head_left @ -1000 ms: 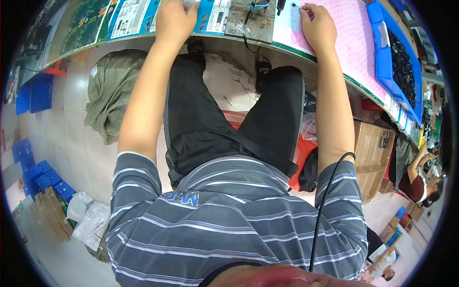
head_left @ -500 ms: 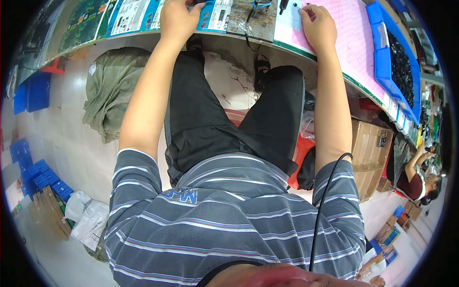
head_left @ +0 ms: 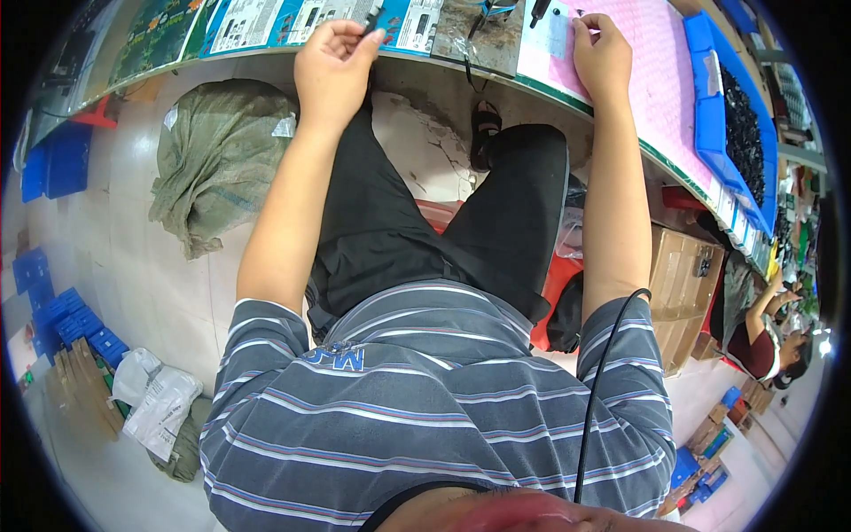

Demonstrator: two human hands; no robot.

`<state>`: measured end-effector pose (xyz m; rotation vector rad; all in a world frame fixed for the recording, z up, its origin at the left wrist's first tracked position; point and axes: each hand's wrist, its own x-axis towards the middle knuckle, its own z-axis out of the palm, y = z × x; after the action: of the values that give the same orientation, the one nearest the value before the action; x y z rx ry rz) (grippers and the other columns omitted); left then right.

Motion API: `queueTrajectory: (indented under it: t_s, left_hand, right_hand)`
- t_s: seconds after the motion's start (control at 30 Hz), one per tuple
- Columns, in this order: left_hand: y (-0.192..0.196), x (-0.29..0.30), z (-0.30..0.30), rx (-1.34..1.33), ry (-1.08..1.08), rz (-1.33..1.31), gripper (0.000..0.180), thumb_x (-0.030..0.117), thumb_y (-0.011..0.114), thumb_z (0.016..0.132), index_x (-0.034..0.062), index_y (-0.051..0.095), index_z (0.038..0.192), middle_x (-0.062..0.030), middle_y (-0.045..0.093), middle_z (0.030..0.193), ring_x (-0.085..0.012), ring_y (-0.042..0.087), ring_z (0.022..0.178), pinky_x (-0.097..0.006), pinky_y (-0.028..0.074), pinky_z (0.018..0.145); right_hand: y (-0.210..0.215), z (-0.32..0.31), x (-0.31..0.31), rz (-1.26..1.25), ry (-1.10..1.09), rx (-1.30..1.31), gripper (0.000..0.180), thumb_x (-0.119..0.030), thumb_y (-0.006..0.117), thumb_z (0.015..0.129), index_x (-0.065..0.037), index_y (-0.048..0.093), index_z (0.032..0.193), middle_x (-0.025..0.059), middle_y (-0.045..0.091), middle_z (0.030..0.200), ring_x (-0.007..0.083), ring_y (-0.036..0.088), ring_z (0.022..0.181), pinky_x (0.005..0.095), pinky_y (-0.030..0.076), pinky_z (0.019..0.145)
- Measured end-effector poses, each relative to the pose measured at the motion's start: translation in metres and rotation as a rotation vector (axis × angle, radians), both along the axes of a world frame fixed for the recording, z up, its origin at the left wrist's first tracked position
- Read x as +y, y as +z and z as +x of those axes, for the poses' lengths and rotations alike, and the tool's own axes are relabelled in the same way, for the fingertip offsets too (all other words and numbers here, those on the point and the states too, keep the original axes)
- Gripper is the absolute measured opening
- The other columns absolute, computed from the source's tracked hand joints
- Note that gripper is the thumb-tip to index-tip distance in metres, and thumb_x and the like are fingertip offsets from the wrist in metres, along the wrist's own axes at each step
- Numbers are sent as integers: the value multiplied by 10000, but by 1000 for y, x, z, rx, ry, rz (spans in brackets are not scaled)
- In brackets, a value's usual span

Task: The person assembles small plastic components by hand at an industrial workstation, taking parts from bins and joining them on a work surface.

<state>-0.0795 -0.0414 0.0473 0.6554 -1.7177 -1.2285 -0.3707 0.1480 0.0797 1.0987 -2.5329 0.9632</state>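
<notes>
Seated at the table point(head_left: 496, 75), legs under its edge, both forearms reaching up and away to the work surface. Left hand point(head_left: 332, 62) curled closed at the table's near edge, fingertips pinched around a small dark tool or part point(head_left: 372, 16) that pokes up past the knuckles; too small to tell which. Right hand point(head_left: 601, 55) resting on the pink mat point(head_left: 660, 66), fingers bent down onto a small white piece point(head_left: 558, 35) at the mat's left end; hard to tell whether gripping it or only pressing on it. Between the hands, a grey worn pad point(head_left: 483, 40) with thin wires lying across it. Further right along the table, a blue tray point(head_left: 709, 115) heaped with small black parts point(head_left: 745, 124), well apart from both hands. Printed sheets point(head_left: 266, 22) lying to the left of the left hand.

Judging by this: work mid-way through one piece, tool in hand, nothing visibly finished or set aside near the hands. Tray still full, so plenty apparently left. On the floor, a green sack point(head_left: 217, 155) and a cardboard box point(head_left: 678, 284).
</notes>
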Motion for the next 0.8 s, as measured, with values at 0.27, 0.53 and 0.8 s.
queueTrajectory:
  t_s: [0.27, 0.53, 0.8]
  left_hand:
    - [13, 28, 6, -26, -118, 428, 224, 166, 715, 938, -20, 635, 1036, -70, 710, 900, -75, 601, 730, -205, 470, 618]
    - [8, 40, 9, 104, -123, 647, 143, 154, 708, 935, 18, 664, 945, -54, 691, 855, -94, 600, 714, -224, 474, 650]
    - [22, 93, 44, 275, -409, 923, 114, 80, 736, 899, 8, 662, 948, -51, 672, 811, -108, 635, 716, -234, 502, 655]
  right_hand:
    - [-1, 1, -1, 2, 8, -17, 194, -240, 674, 876, -76, 702, 975, 104, 736, 871, 275, 707, 801, 373, 541, 784]
    - [-2, 12, 9, -143, 70, -15, 172, -197, 675, 856, -69, 706, 965, 80, 718, 833, 201, 683, 742, 318, 537, 746]
    - [-13, 207, 52, -586, 302, -1028, 137, -17, 647, 940, 13, 640, 1073, 42, 655, 882, 96, 617, 758, 237, 507, 681]
